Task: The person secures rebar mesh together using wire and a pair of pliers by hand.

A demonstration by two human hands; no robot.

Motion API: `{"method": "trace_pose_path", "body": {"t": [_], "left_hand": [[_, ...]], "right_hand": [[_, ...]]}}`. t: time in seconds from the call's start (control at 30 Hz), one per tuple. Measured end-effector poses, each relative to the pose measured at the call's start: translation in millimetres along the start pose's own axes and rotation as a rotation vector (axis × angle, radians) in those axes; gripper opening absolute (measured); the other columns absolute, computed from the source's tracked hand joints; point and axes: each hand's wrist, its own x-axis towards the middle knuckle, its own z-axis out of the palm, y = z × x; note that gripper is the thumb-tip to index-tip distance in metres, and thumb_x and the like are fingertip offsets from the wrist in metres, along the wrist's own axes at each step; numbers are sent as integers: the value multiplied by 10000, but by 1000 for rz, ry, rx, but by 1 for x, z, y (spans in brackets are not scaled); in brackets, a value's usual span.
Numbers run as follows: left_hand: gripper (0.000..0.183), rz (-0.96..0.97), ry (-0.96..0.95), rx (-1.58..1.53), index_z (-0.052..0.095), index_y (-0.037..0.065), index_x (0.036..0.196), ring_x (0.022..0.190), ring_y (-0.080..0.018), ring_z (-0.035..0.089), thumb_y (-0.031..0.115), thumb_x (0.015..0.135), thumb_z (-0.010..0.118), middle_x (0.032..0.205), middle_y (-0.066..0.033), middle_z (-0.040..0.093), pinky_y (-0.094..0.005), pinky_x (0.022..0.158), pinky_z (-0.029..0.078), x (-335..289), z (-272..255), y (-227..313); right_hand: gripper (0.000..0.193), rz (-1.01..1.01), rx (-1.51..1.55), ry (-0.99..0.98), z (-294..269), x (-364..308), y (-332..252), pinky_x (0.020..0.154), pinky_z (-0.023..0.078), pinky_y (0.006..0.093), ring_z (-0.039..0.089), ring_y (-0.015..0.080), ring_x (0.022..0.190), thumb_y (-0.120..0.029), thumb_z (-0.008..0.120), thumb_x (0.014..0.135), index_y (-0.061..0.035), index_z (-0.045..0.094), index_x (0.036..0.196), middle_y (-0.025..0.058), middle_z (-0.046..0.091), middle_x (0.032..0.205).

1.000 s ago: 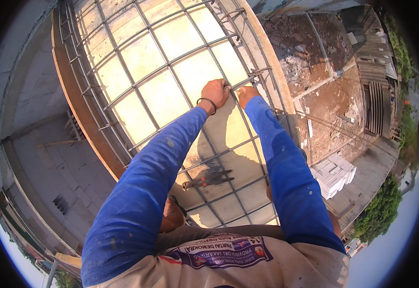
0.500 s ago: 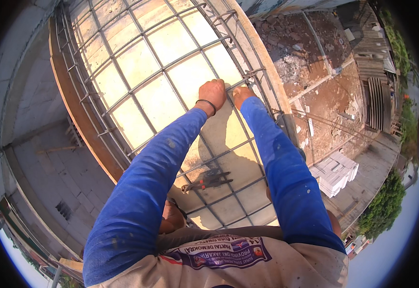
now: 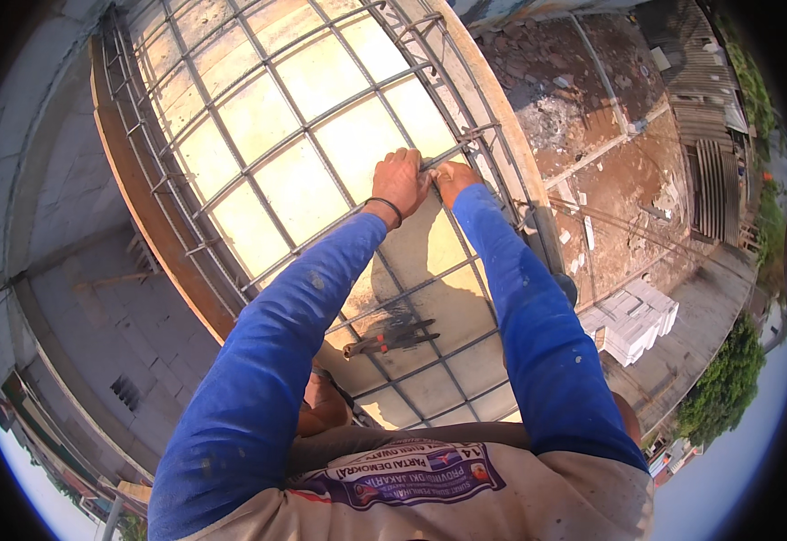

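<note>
My left hand (image 3: 398,185) and my right hand (image 3: 454,181) meet at a crossing in a grid of steel reinforcing bars (image 3: 307,130). The fingers of both are closed and bent down at the bar there; what they pinch is too small and covered to make out. A dark band circles my left wrist. Under the grid lies a pale yellow board (image 3: 261,117). Nearer to me, a dark pair of pincers (image 3: 400,338) with red marks on its handles rests on the grid.
Bar cages edge the grid, beside a left timber form board (image 3: 163,243) and a right concrete-coloured rim (image 3: 512,149). Beyond both edges the ground lies far below. White blocks (image 3: 632,322) are stacked down right. My bare foot (image 3: 321,404) is beside the pincers.
My left hand has turned slightly, its fingers now reaching further over the bar. My right hand has come closer to it, so the two nearly touch. The pincers stay put.
</note>
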Motion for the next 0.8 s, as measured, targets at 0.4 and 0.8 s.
{"method": "trace_pose_path", "body": {"t": [0.4,0.8], "left_hand": [[249,-123,221,-163,728,88,1046,900,-335,614,111,807,663,982,-115,676,-450,815,498,-20,38,-9],[242,10,-48,-345,760,149,1050,933,-311,675,94,861,618,1043,-101,719,-404,819,539,0,19,-42]], "right_hand": [[287,-137,-113,-26,-5,11,4,905,525,448,668,395,1014,-206,557,920,-10,675,1093,238,682,1095],[250,-198,-743,-201,-41,-20,-55,883,525,482,675,391,993,-182,563,882,-28,680,1039,233,698,1018]]}}
